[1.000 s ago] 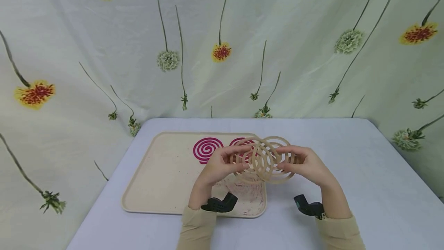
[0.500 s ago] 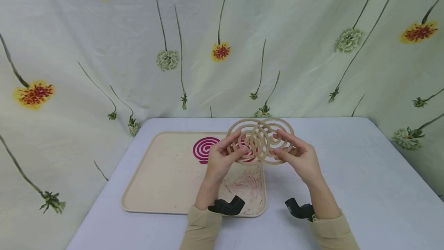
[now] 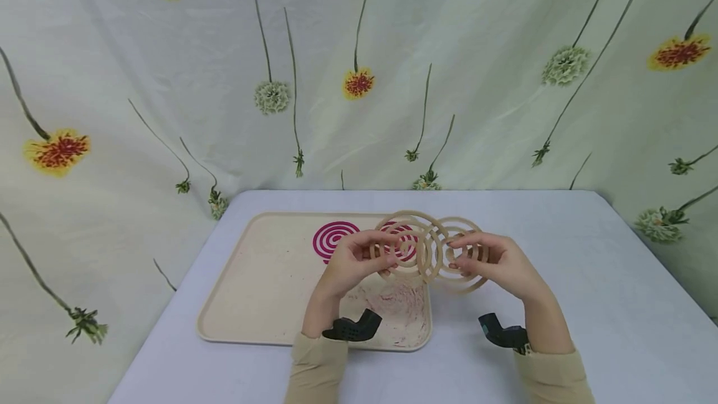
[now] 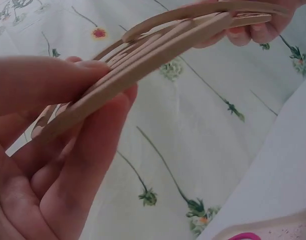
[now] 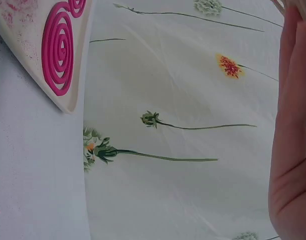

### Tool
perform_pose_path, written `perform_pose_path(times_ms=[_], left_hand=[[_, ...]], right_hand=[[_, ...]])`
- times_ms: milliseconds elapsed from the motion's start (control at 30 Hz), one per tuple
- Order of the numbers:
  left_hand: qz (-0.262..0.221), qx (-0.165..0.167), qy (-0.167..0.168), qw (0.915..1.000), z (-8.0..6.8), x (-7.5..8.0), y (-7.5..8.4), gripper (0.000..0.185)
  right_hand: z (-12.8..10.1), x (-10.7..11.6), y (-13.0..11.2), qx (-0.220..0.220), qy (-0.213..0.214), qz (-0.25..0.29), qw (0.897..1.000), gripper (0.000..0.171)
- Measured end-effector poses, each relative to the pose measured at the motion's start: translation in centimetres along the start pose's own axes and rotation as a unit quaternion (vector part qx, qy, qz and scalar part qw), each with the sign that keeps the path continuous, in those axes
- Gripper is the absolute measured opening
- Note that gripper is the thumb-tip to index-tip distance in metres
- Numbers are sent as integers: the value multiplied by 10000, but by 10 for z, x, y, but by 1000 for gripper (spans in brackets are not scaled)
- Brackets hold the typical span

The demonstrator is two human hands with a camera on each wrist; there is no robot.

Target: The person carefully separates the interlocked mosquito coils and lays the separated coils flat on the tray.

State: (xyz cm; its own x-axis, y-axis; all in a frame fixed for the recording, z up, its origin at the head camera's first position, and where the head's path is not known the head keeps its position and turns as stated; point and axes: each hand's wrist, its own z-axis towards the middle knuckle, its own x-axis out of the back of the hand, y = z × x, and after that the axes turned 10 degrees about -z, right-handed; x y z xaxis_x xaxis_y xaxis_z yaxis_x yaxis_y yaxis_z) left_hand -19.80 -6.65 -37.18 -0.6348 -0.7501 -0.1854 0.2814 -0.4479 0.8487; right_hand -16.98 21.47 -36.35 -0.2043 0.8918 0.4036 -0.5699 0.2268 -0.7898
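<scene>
In the head view, two tan mosquito coils, a left one (image 3: 413, 213) and a right one (image 3: 462, 219), overlap in the air above the tray's right part. My left hand (image 3: 350, 260) pinches the left side of the pair between thumb and fingers. At the right side, my right hand (image 3: 505, 264) pinches the other coil. Seen nearly edge-on in the left wrist view, the tan coils (image 4: 143, 65) slope up from the left thumb (image 4: 88, 75) toward the other hand. The right wrist view catches only part of the right hand (image 5: 295, 135); its fingertips are cut off.
Two magenta coils, one partly behind the left hand (image 3: 335, 229) and one (image 3: 392, 226) seen through the tan rings, lie on the beige tray (image 3: 252, 298). Reddish crumbs mark the tray's right front. A white cloth (image 3: 606, 304) covers the table; a flowered curtain hangs behind.
Both hands rose with the tan coils, then came back down. The two coils now overlap less than a second ago, the right hand sitting slightly farther right. The tray has not moved.
</scene>
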Motion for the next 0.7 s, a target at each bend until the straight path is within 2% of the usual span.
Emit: perform_pose_path(times_ms=[67,133,267,433,533,700], left_hand=[[-23,55,-106,9999,0,0,-1,31],[-27,41,7,10000,2,-2,-2,32],[-6,-116,669,9977,6,-9,-6,36],[-28,-374,1492,9881,11,-18,-10,36],[-172,-564,1822,9815,14,-23,-12,37],[-451,-743,2139,9730,17,-31,-15,37]], right_hand=[[-1,2,0,-30,-177,-22,9998,32],[0,1,0,-81,-91,-8,9999,37],[4,-8,0,-255,565,325,9975,44],[10,-20,-1,-326,1228,671,9896,47],[12,-24,-3,-301,1456,733,9862,48],[15,-28,-4,-350,1719,715,9819,51]])
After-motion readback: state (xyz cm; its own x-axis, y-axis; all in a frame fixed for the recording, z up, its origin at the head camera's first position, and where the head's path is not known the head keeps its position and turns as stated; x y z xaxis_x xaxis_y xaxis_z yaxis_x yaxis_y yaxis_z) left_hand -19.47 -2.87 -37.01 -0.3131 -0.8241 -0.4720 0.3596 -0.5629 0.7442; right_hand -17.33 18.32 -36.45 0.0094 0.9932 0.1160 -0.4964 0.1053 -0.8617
